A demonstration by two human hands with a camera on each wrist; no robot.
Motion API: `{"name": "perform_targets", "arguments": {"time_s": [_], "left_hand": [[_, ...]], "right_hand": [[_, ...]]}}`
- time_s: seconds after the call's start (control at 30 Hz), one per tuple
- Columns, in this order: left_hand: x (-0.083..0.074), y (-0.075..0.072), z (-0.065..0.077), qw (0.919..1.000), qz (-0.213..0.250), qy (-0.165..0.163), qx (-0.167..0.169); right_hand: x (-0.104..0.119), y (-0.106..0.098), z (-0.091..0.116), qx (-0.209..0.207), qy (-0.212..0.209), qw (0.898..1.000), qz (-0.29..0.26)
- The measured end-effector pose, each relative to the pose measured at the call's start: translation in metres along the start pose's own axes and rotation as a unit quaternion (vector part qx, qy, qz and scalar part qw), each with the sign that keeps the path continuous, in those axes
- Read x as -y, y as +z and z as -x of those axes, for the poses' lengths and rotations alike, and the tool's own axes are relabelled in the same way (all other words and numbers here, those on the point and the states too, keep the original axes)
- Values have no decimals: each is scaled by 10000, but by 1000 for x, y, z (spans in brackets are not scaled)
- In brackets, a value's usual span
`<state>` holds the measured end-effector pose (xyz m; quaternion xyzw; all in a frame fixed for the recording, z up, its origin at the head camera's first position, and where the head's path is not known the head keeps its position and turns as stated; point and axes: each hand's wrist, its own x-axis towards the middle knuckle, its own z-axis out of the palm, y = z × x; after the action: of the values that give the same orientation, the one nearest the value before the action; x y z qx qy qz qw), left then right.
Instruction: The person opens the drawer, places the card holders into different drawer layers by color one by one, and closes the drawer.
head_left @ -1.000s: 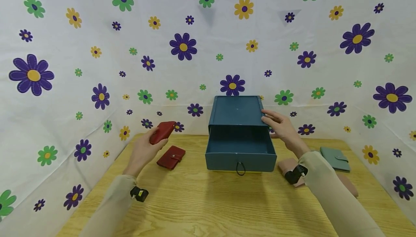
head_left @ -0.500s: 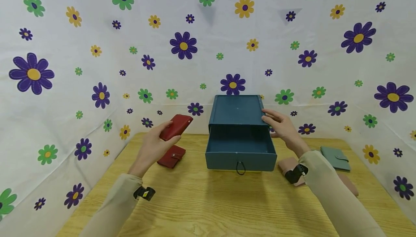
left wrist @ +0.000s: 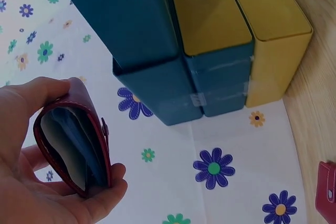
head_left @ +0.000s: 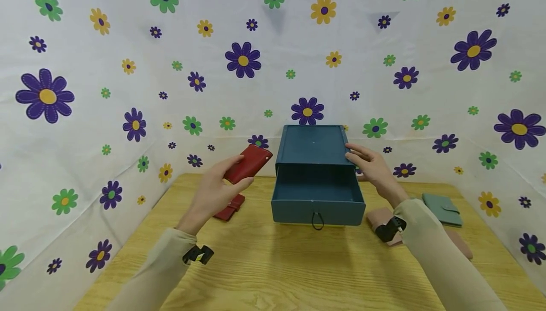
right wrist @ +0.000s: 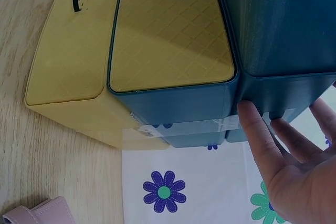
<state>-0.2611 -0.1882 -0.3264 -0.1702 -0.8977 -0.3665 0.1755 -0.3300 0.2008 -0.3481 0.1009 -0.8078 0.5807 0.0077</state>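
Observation:
My left hand (head_left: 215, 190) grips a red wallet (head_left: 251, 163), raised above the table and left of the drawer unit. The left wrist view looks into the wallet's open end (left wrist: 73, 145), with thumb and fingers around it. A blue drawer (head_left: 317, 212) with a black loop pull stands pulled out at the top of the unit (head_left: 313, 145); the inside that shows is bare. My right hand (head_left: 373, 166) rests its fairly straight fingertips on the unit's right side. A second red wallet (head_left: 230, 208) lies on the table, partly hidden behind my left hand.
Below the blue drawer, the wrist views show closed yellow drawer fronts (right wrist: 173, 35). On the table's right lie a green wallet (head_left: 442, 209) and pink wallets (head_left: 381, 217), partly covered by my right arm. A flower-patterned cloth (head_left: 192, 93) hangs behind the table.
My left hand has carried the red wallet rightward and slightly up, closer to the drawer unit. My right hand stays against the unit's side.

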Motion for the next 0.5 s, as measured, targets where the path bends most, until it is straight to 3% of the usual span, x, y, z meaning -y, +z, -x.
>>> {"name": "perform_targets", "arguments": {"time_s": [0.27, 0.5], "left_hand": [[-18, 8, -2, 9987, 110, 468, 148], [-31, 17, -2, 9972, 206, 602, 405]], "right_hand": [[4, -1, 2, 23, 7, 10000, -54], [6, 0, 3, 54, 44, 9999, -100]]}}
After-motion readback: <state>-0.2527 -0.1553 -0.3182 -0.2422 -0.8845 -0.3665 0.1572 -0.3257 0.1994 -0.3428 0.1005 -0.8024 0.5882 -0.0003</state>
